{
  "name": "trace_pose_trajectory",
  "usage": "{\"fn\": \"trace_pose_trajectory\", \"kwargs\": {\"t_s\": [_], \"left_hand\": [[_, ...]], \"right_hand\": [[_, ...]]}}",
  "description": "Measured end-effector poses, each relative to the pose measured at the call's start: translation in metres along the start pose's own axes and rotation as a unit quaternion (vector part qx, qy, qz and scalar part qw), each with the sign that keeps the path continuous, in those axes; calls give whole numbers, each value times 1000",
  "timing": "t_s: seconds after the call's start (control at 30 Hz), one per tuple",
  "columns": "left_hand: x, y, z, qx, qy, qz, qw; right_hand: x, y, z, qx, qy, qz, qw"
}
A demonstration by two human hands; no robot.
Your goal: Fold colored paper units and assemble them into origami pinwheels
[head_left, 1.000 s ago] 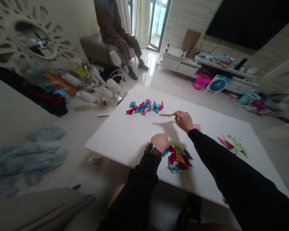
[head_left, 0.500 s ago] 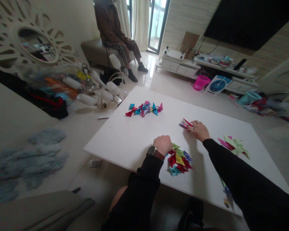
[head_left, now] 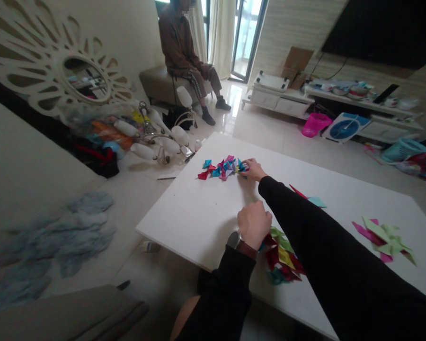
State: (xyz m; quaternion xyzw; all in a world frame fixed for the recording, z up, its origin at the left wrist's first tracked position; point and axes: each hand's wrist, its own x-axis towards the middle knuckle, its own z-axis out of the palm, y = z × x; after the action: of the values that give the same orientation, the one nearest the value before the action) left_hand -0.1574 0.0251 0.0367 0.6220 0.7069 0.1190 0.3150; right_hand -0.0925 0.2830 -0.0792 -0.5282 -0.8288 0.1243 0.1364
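Observation:
My right hand (head_left: 254, 170) reaches to the right end of a far cluster of folded paper cranes (head_left: 224, 168) in blue, red, pink and lilac. Its fingers close round a blue crane there. My left hand (head_left: 252, 221), with a watch on the wrist, is curled into a fist, fingertips hidden. It is beside a nearer pile of folded paper pieces (head_left: 286, 258), red, yellow, green and teal. Behind my right forearm, a red and light-blue stack of folded paper (head_left: 315, 201) shows in part.
A white table (head_left: 184, 213) carries everything. At its right lies a green and pink paper pile (head_left: 385, 239). Beyond stand a lamp with white shades (head_left: 170, 144), a seated person (head_left: 184, 52), a pink basket (head_left: 315, 124) and a blue fan (head_left: 344, 128).
My right hand has left the folded paper stack and moved left to the far crane cluster. My left hand stays fisted by the near pile. The view has shifted left.

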Motion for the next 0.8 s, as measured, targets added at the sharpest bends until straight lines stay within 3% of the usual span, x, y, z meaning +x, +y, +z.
{"fn": "trace_pose_trajectory", "kwargs": {"t_s": [0.17,0.33,0.43,0.6,0.8], "left_hand": [[5,4,3,-11,-14,5,1000],[2,3,2,1,-15,15,1000],[2,0,1,6,-12,20,1000],[0,1,3,24,-25,24,999],[-5,9,12,50,-38,41,997]], "right_hand": [[-5,-2,4,17,6,-4,1000],[-46,27,-40,52,44,-11,998],[-98,59,-86,56,70,-19,996],[-220,116,-158,18,51,19,998],[-354,174,-208,-52,1,86,995]]}}
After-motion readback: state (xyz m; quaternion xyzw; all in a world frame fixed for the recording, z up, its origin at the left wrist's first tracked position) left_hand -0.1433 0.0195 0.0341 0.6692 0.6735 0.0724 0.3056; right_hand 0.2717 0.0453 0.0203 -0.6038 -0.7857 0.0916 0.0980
